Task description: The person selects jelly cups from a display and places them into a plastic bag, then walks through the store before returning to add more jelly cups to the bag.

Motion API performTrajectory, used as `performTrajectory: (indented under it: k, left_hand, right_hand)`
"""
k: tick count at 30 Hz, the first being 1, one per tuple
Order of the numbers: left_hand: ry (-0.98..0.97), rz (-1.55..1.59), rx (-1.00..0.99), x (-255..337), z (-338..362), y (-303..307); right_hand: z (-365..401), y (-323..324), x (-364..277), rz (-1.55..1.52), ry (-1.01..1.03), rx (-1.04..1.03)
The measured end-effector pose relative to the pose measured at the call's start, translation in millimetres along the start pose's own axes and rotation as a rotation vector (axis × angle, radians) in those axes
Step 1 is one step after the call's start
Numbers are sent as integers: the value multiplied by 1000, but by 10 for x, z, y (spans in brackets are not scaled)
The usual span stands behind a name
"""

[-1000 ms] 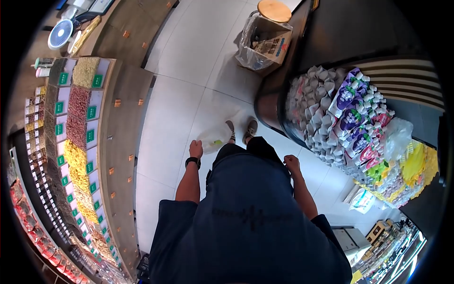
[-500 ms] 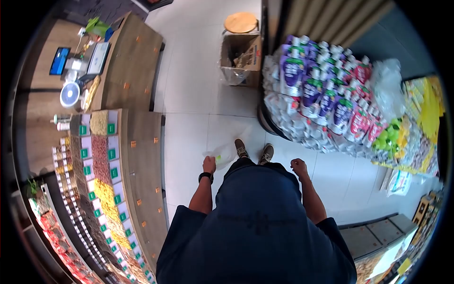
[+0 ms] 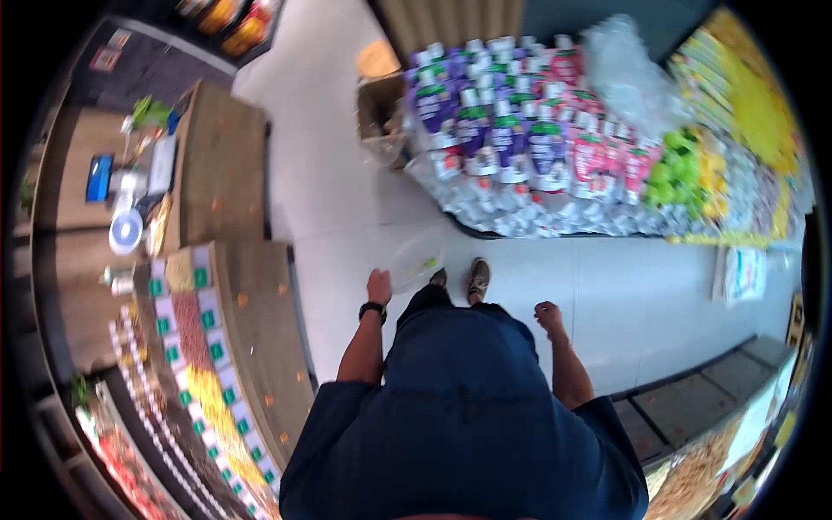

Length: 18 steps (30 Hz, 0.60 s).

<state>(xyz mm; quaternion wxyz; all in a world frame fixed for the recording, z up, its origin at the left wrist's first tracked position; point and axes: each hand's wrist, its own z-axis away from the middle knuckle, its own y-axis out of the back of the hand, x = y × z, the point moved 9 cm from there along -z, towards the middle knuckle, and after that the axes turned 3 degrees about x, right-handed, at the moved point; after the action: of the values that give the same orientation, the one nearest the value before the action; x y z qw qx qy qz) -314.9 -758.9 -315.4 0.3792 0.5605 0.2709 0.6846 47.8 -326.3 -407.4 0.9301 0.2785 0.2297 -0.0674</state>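
Note:
My left hand (image 3: 379,286), with a dark watch on the wrist, is closed on a clear plastic bag (image 3: 406,262). The thin bag hangs out to the right of the hand, above the floor near my shoes, and a small bright green patch shows on it. Out to the other side of my body, my right hand (image 3: 548,317) hangs with its fingers curled in and nothing seen in them. It is nearest to the pale tiled floor (image 3: 598,295).
Ahead to the right stands a display heaped with purple and pink pouches (image 3: 546,152). A cardboard box (image 3: 381,121) is beside it. Bins of grains and nuts (image 3: 195,334) line a wooden counter (image 3: 260,321) on my left. Grey cabinets (image 3: 693,399) are at lower right.
My view has turned to the right, and the display now lies more directly ahead. The plastic bag stays in my left hand. My feet have shifted in a step.

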Motion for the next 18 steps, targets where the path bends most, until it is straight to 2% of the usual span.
performTrajectory:
  k: [1, 2, 3, 4, 5, 6, 7, 8, 9, 10, 12, 18]
  left_hand:
    - [39, -23, -145, -80, -20, -132]
    - [-67, -75, -207, -234, -53, -319]
    - [92, 44, -276, -460, -87, -489]
    - [14, -1, -264, -410, -79, -542]
    - [-191, -247, -478, -520, -138, -798]
    - [-81, -54, -485, -463, -138, -804]
    - [12, 133, -455, -796, -310, -1068]
    - [-379, -327, -438, -670, -357, -1166]
    - [-129, -225, -488, -551, -262, -1066]
    - [-100, -120, -397, -396, -193, -975]
    - [-25, -126, -468, -272, -124, -1044]
    - [-96, -224, -681, -41, -15, -1334]
  right_hand:
    - [-56, -89, 165, -33, 23, -18]
    - [-7, -112, 238, -65, 21, 4]
    - [11, -130, 339, -37, 34, 39]
    - [59, -133, 361, -60, 106, 81]
    - [14, -188, 487, 61, 140, 137]
    - [262, -69, 407, -39, 47, 170]
    - [290, -63, 527, -31, 79, 283]
    - [505, 27, 475, -59, 53, 322]
    - [687, 71, 490, -41, 34, 362]
    - [844, 88, 535, -106, 16, 384]
    - [1226, 100, 641, -181, -120, 364]
    - [2279, -207, 1156, -506, -342, 417]
